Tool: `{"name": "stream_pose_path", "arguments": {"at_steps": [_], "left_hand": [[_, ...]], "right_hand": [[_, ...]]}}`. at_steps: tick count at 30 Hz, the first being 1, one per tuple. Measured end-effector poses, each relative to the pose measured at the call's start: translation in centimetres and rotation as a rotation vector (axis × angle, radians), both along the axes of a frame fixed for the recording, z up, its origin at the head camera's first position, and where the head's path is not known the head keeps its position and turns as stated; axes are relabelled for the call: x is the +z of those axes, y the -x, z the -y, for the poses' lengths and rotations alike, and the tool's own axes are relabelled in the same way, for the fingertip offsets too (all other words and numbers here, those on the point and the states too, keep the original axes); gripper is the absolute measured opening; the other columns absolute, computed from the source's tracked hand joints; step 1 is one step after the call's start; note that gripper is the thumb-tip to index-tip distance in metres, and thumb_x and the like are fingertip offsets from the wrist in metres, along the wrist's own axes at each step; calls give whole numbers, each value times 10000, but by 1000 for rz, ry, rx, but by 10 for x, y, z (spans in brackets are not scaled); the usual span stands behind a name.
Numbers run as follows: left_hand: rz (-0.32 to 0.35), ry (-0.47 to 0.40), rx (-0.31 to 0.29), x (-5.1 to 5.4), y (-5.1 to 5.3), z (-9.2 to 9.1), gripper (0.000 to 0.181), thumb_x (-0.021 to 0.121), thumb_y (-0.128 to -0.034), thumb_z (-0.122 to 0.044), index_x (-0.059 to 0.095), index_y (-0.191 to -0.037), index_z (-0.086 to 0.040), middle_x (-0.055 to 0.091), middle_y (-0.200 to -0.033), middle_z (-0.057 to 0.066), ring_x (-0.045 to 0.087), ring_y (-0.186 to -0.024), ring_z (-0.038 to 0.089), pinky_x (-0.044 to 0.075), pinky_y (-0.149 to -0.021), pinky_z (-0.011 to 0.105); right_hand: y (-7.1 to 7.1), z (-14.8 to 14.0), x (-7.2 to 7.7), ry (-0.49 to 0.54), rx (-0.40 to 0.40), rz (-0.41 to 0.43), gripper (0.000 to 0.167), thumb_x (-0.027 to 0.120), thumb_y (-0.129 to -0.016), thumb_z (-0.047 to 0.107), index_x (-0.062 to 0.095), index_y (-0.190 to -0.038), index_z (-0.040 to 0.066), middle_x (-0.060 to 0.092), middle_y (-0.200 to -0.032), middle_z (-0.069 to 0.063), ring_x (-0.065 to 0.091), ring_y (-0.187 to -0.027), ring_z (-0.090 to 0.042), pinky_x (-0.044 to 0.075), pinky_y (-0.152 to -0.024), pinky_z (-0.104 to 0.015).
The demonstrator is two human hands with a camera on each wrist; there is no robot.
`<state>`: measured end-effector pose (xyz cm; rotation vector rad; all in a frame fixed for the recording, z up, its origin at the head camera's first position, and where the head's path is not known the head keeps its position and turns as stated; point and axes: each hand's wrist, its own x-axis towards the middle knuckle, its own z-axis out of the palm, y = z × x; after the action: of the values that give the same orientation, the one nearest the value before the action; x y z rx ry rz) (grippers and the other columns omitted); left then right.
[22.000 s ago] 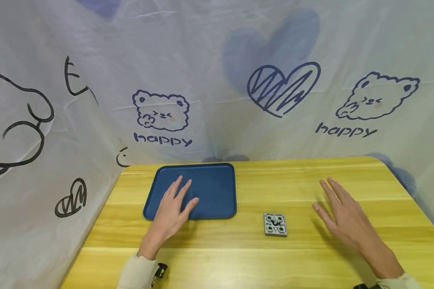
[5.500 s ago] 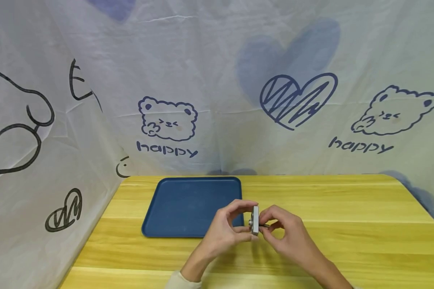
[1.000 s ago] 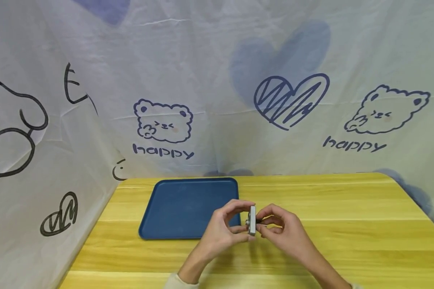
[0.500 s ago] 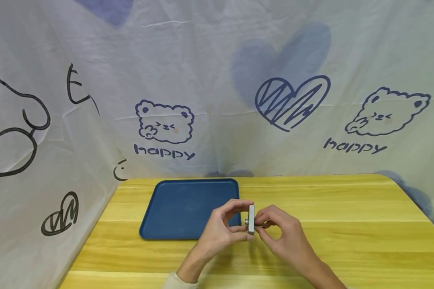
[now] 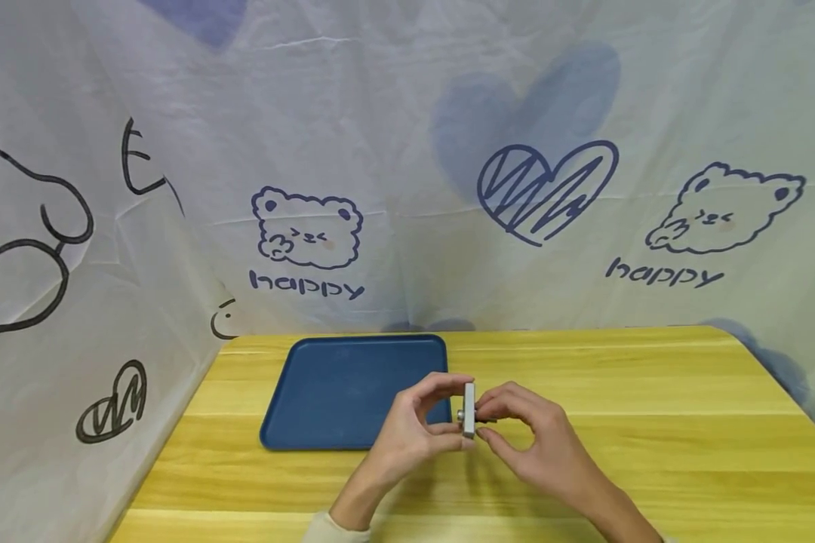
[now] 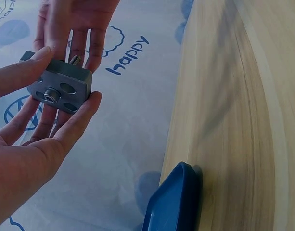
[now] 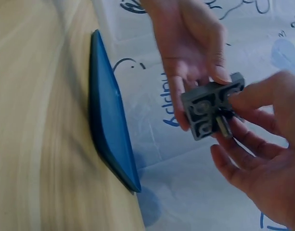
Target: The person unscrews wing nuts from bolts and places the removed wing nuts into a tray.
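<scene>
A square grey metal block (image 6: 65,84) with round holes stands on edge above the table. A bolt passes through its middle. The bolt's head (image 6: 52,95) faces left, and its threaded end (image 7: 224,127) sticks out on the right with a small dark nut-like piece (image 7: 227,112) around it. My left hand (image 5: 407,426) grips the block by its edges, fingers above and thumb below. My right hand (image 5: 543,437) has its fingers curled around the threaded end and the dark piece. In the head view, its thumb and forefinger stand slightly parted there, partly hiding the piece.
A blue tray (image 5: 353,392) lies on the yellow wood-grain table (image 5: 652,422), behind and left of my hands. White cloth (image 5: 407,151) with printed bears and hearts hangs behind and at the sides.
Since the oldest frame, the block has left the table and been turned on edge between both hands. Over the last second my right thumb and forefinger have parted slightly; block and left hand hardly move.
</scene>
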<state>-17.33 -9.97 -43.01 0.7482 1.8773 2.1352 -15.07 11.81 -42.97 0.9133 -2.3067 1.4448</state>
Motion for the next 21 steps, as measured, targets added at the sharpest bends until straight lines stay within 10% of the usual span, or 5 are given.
{"name": "stream_pose_path", "arguments": {"at_steps": [8, 14, 21], "left_hand": [[-10, 0, 5, -1, -1, -3, 689, 810, -747, 193, 620, -1362, -55, 539, -1383, 193, 526, -1328, 296, 596, -948, 460], [-41, -2, -7, -1, 0, -3, 695, 816, -729, 207, 626, -1347, -47, 539, -1352, 170, 523, -1331, 298, 600, -940, 466], [-54, -1, -22, -3, -1, -6, 689, 818, -730, 204, 622, -1345, -37, 534, -1344, 184, 522, -1324, 309, 596, -947, 481]], "right_hand": [[3, -7, 7, 154, -29, 294, 127, 667, -1000, 43, 697, -1119, 73, 690, -1128, -72, 687, -1046, -213, 620, -886, -317], [11, -8, 5, 246, 58, 624, 319, 634, -1043, 183, 626, -1260, -50, 634, -1217, -222, 710, -1054, -303, 630, -877, -406], [11, -9, -1, 271, 119, 711, 345, 651, -1033, 182, 618, -1244, -90, 668, -1145, -202, 722, -987, -305, 630, -857, -475]]}}
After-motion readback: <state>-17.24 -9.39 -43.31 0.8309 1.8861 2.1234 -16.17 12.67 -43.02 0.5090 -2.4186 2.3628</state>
